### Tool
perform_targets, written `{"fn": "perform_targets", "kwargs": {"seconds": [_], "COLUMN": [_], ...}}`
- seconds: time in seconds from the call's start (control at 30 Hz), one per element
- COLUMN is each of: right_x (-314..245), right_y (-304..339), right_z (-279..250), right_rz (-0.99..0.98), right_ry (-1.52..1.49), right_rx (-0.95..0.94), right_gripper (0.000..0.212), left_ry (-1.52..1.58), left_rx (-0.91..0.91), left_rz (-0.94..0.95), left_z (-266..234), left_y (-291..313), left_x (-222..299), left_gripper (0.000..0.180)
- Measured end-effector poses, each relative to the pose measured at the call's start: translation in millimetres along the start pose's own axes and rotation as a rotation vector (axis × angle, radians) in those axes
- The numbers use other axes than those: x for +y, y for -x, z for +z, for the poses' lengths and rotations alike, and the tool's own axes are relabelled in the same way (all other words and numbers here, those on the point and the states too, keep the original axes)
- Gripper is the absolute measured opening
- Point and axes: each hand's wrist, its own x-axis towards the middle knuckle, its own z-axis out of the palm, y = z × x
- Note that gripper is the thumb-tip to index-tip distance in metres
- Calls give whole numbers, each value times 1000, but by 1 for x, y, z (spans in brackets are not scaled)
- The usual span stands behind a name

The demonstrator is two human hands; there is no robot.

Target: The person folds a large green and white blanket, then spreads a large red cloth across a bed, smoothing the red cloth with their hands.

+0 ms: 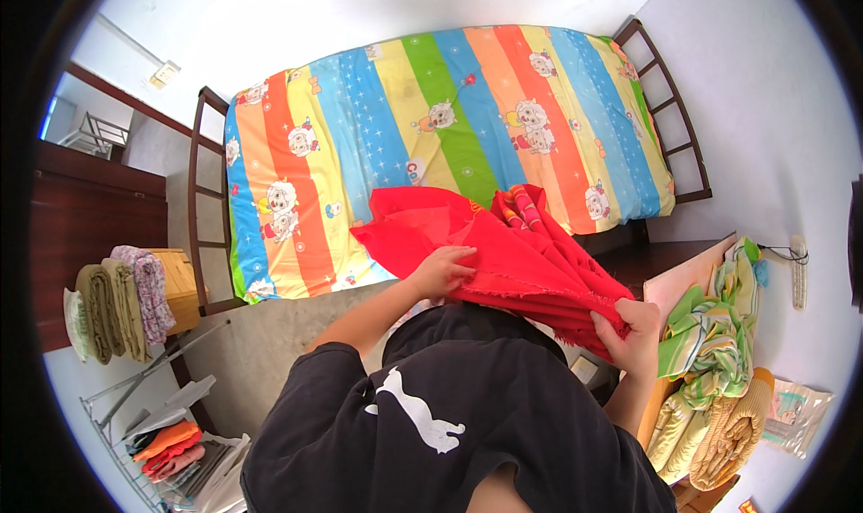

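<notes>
A large red cloth (530, 261) with a frayed edge spreads in front of my body, bunched into folds toward the right. My left hand (440, 272) grips it near its left part, with the fingers curled on the fabric. At the cloth's right corner, my right hand (632, 333) pinches the frayed edge between thumb and fingers. A striped pink and yellow piece (521, 207) shows among the red folds at the top. Beyond the cloth lies a bed covered by a multicoloured striped sheet (422, 90) with cartoon sheep.
Dark metal bed ends (211, 207) stand left and right. Folded towels (112, 306) sit beside a wooden box (175, 288) at left, above a rack of folded clothes (175, 450). Green striped bedding (710, 333) and a rolled yellow mat (737, 432) are piled at right.
</notes>
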Motion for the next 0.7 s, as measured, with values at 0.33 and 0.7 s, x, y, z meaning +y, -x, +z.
{"fn": "perform_targets", "kwargs": {"seconds": [0.33, 0.7], "right_x": [-1, -2], "right_y": [2, 2], "right_z": [4, 0], "right_rz": [-6, 13], "right_ry": [-5, 1], "right_rx": [31, 40], "right_gripper": [23, 25], "left_ry": [-243, -27], "left_rx": [116, 125], "left_rz": [205, 3], "left_z": [14, 24], "left_y": [-5, 2], "left_x": [15, -5], "left_gripper": [34, 27]}}
